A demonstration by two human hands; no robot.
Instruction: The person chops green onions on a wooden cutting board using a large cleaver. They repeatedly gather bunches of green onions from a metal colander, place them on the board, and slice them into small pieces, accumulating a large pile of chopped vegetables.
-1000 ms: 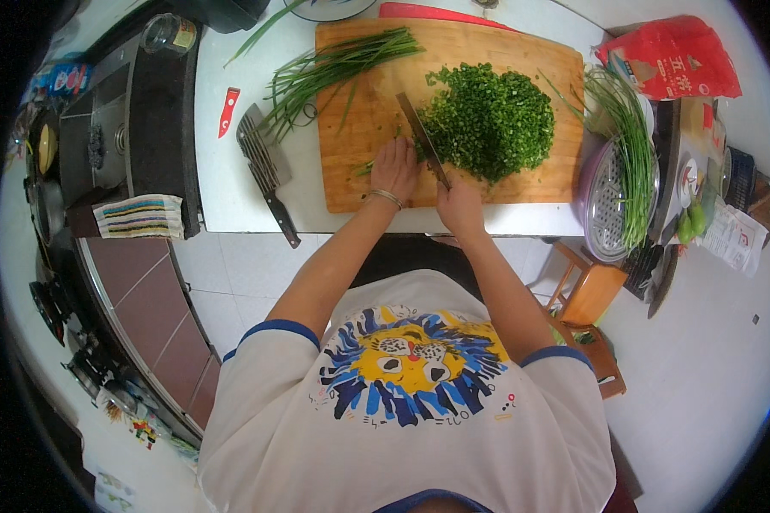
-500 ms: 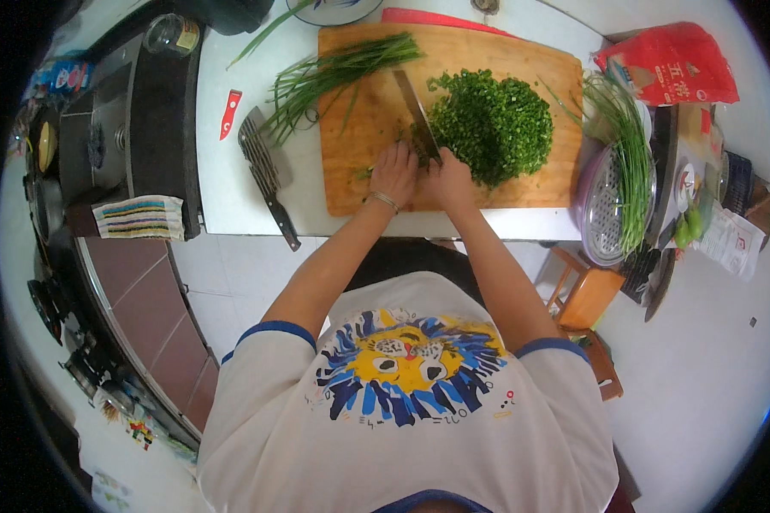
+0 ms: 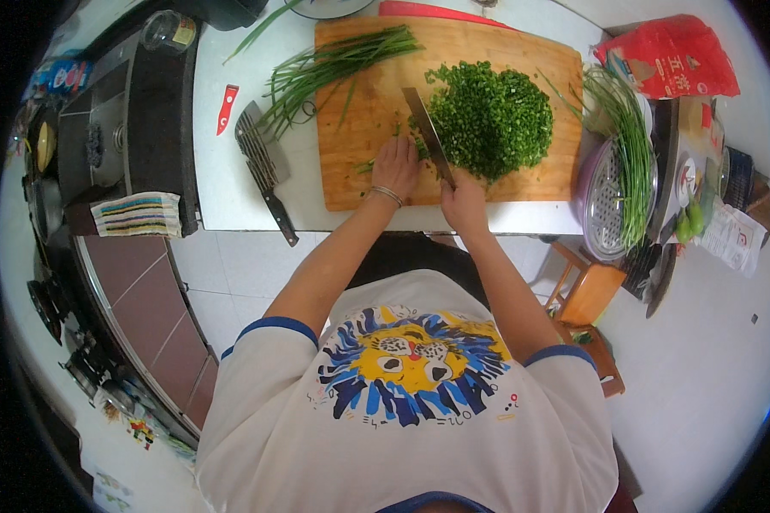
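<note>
My right hand point(image 3: 464, 202) grips the handle of a kitchen knife point(image 3: 429, 135), whose long blade points away from me over the wooden cutting board point(image 3: 364, 120). Just left of the blade, my left hand point(image 3: 395, 169) is closed over a small bunch of chives point(image 3: 422, 150), mostly hidden under its fingers. To the right of the blade lies a large heap of finely chopped chives point(image 3: 496, 120). A bundle of whole chives point(image 3: 342, 64) spreads over the board's far left corner and onto the counter.
On the white counter left of the board lie a slotted-blade knife point(image 3: 263, 171) and a red-handled peeler or small knife point(image 3: 227, 109). At right, a purple-rimmed colander point(image 3: 606, 205) holds long chives point(image 3: 631, 171), with a red bag point(image 3: 672, 60) behind it. A striped cloth point(image 3: 137, 215) hangs at left.
My right hand has shifted right and slightly toward me, and the blade has moved away from my left fingers. My left hand stays in nearly the same place.
</note>
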